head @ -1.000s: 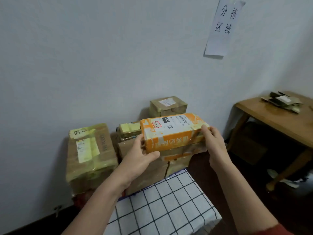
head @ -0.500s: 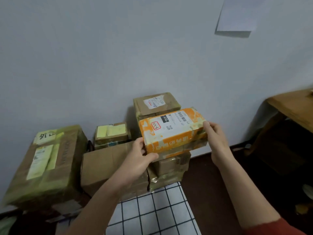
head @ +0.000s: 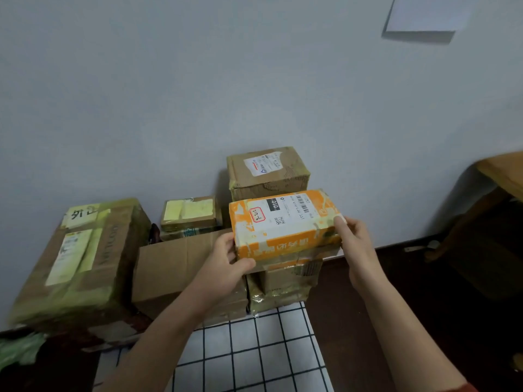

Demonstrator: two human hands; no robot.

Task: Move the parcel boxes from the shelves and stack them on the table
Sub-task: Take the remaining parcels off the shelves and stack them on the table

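— What do you see on the pale wall (head: 198, 80) in front of you?
— A white sheet of paper (head: 427, 12), high up at your right, its top cut off by the edge of view.
— And off to your right?
— You have the corner of a wooden table (head: 503, 174), one leg (head: 464, 227) slanting down to the dark floor (head: 368, 321). At your lower left lies crumpled green plastic (head: 19, 349).

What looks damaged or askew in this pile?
The orange box, gripped by the left hand and right hand, has print scuffed off in white patches. The small box beneath it is crumpled, its tape wrinkled.
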